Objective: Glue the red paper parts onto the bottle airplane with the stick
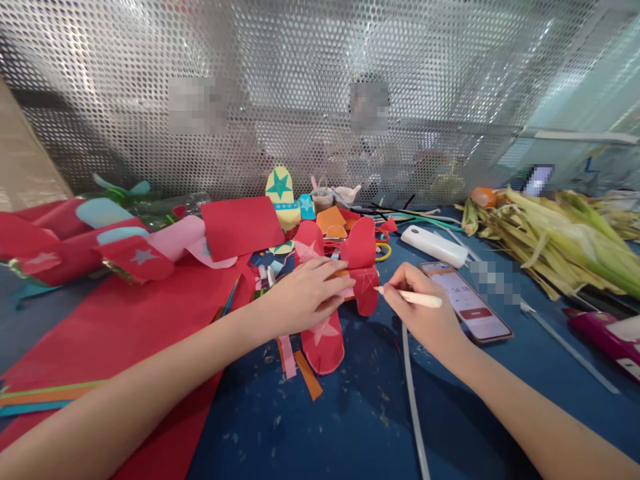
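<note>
My left hand lies curled over a red paper craft piece with pale stars, pressing it down on the blue table. My right hand pinches a cream-coloured pen, whose tip touches the right flap of that red piece. Loose orange and pink paper strips stick out from under the craft near my left wrist.
A phone with a lit screen lies just right of my right hand, a white power bank behind it. Corn husks pile at the right. Red paper sheets and star-decorated crafts cover the left. Perforated metal wall behind.
</note>
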`<state>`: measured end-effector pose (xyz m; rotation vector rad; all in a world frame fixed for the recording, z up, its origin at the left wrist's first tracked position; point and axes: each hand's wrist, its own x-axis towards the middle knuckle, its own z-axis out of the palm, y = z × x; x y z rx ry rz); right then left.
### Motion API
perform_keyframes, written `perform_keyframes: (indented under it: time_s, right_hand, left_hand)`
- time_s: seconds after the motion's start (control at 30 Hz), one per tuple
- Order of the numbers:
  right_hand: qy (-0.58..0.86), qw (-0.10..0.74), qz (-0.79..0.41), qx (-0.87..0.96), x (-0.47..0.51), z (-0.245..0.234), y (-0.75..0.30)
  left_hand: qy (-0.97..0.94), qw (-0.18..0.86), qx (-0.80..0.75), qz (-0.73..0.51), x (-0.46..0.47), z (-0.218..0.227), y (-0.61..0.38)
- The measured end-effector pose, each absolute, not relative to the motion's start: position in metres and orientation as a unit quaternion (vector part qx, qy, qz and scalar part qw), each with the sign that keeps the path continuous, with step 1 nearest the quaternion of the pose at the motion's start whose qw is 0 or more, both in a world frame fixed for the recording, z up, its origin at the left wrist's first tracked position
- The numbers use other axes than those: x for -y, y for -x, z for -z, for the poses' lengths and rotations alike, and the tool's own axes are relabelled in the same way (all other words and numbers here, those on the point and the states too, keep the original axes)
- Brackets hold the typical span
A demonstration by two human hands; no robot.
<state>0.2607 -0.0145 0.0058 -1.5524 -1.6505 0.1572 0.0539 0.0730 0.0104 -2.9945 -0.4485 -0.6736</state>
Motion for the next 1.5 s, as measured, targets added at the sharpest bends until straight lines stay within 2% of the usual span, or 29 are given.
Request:
perform_keyframes:
  time_s: [1.0,1.13,1.37,1.5]
  right_hand:
    - [0.568,0.432,-0.132,0.688,0.011,-0.002,-0.256]
    - [0.559,0.454,-0.145,0.678,0.010,-0.001,-0.259]
    - [0.544,0.564,-0.185,0.593,0.010,0.006,-0.267]
    - [0.548,0.552,-0.189,0.599,0.009,0.007,-0.266]
  left_hand:
    - [0.967,0.019,0.136,0.216,-0.075,-0.009,-0.054]
    - [0.968,0.017,0.137,0.210,-0.074,-0.010,-0.055]
    - [0.967,0.016,0.142,0.208,-0.073,-0.012,-0.054]
    - [0.964,0.033,0.160,0.211,-0.069,-0.013,-0.055]
